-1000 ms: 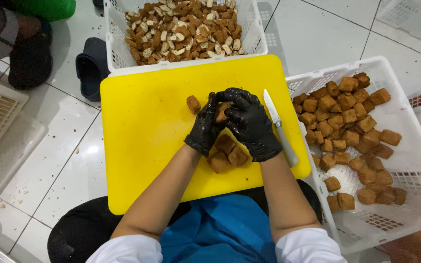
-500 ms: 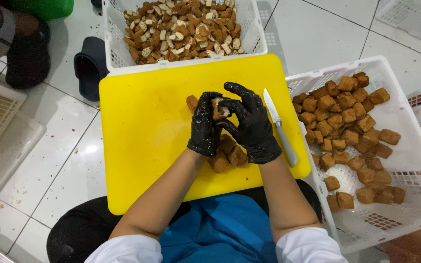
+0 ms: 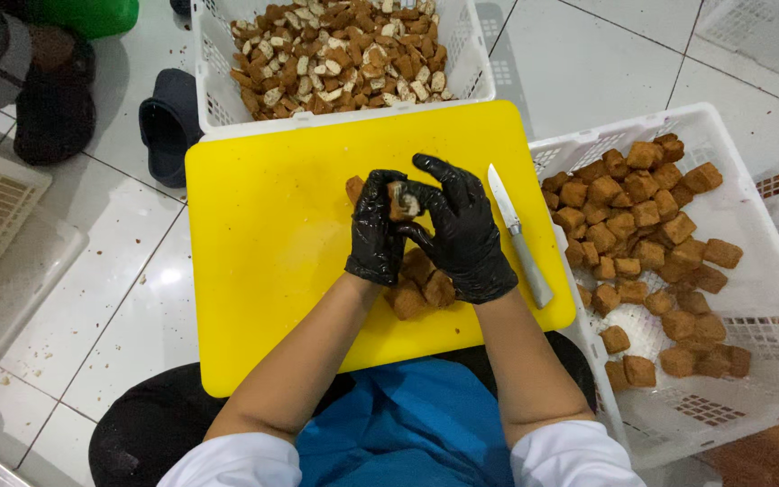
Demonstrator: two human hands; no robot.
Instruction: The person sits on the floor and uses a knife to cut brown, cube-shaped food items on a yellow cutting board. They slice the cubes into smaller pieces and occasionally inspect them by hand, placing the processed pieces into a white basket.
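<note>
At the bottom of the frame sit the person's lap in a blue apron (image 3: pixel 407 433) and two white sleeves, with bare forearms reaching up toward the centre. Just above, a small pile of brown fried tofu cubes (image 3: pixel 421 290) lies on the bright yellow plastic cutting board (image 3: pixel 272 243), partly hidden under the wrists. Both hands wear glossy black gloves and meet over the middle of the board. The left hand (image 3: pixel 376 236) is curled shut around a single brown tofu cube with a pale cut face (image 3: pixel 401 200), which sits at its fingertips, pressed between the two hands. The right hand (image 3: pixel 463 236) touches the same cube with thumb and bent fingers, its index finger raised and pointing up-left; it grips the cube from the right side. Another lone brown piece (image 3: pixel 354 188) lies on the board just left of the left hand.

Right of the right hand, near but not touching, a small knife with a pale blade and grey handle (image 3: pixel 517 236) rests along the board's right edge. Further right, a white plastic lattice crate (image 3: pixel 768 361) holds whole brown tofu cubes (image 3: pixel 651 225). At the top of the frame, a second white crate (image 3: pixel 209 99) is filled with cut tofu pieces showing white insides (image 3: pixel 335 50). In the upper left, a dark slipper (image 3: pixel 166 126) stands on the white tiled floor (image 3: pixel 119 334).
</note>
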